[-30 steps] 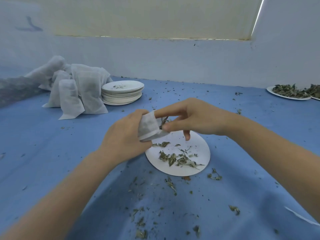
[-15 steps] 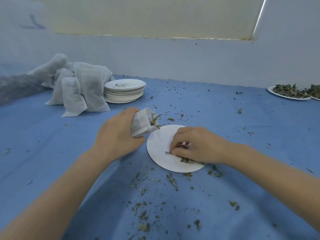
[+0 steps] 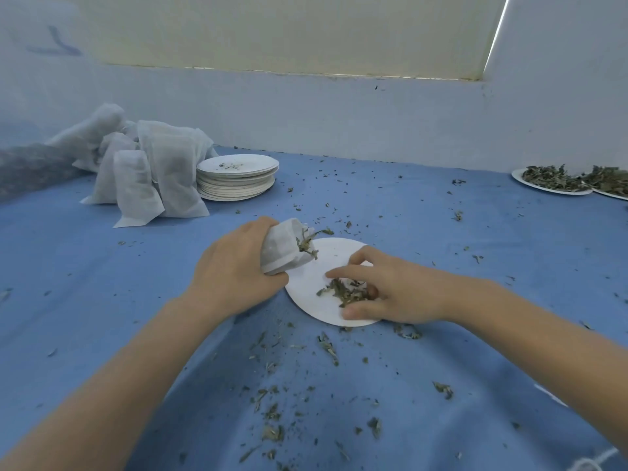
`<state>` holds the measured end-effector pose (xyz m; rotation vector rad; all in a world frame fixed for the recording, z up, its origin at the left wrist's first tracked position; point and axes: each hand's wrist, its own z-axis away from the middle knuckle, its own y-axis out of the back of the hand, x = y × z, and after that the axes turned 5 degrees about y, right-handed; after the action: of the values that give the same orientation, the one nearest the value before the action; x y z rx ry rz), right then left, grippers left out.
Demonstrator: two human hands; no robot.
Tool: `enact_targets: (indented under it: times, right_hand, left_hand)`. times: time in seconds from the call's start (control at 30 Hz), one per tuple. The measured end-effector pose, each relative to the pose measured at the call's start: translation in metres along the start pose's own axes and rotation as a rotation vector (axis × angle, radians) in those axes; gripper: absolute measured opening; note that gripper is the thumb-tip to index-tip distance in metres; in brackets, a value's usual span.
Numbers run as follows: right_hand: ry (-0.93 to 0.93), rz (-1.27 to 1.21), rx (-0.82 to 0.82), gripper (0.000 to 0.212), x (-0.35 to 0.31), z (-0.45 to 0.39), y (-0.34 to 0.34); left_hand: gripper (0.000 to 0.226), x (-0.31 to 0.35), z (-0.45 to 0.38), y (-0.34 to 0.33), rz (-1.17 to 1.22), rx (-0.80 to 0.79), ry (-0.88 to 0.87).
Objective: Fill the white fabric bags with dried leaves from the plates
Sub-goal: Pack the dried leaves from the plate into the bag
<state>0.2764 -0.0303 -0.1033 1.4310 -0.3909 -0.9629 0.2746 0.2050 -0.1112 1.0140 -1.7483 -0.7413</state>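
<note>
The left hand [image 3: 238,266] grips a white fabric bag [image 3: 283,249] bunched in its fingers, the mouth turned right over the near-left rim of the plate [image 3: 339,253], with dried leaves poking out of the opening. The right hand [image 3: 390,290] sits on the plate, fingers curled round the small heap of leaves [image 3: 346,290], thumb at the near rim, looking like a pinch gathering them. Here is the key line: the bag's mouth lies up and to the left of that heap, close by, its long axis slanting down toward the plate. So I judge the right hand's lift goes left and away from the body. Filled bags [image 3: 153,178] and a plate stack [image 3: 238,176] wait far left on the blue table [image 3: 441,232].
</note>
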Motion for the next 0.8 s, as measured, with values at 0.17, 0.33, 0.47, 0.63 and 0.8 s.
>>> enact_targets:
  times: [0.17,0.33,0.47,0.63,0.8]
  right_hand:
    - [0.060,-0.018,-0.006,0.047,-0.002,-0.019,0.005]
    - [0.083,-0.210,0.303,0.017,-0.003,-0.017,-0.010]
    - [0.021,-0.312,0.406,0.007,-0.008,-0.012,-0.009]
    - [0.063,-0.286,0.521,0.016,-0.028,-0.015,0.046]
    - [0.152,-0.152,0.406,0.017,-0.057,-0.034,0.059]
  left_hand:
    - [0.045,-0.002,-0.002,-0.002,0.005,-0.006,-0.002]
    - [0.046,-0.004,-0.003,-0.002,-0.010,-0.010,0.006]
    - [0.048,-0.001,-0.002,-0.004,-0.076,-0.044,-0.032]
    - [0.050,0.007,0.000,-0.002,-0.118,-0.047,-0.074]
    - [0.038,0.020,0.002,-0.005,0.127,-0.040,-0.027]
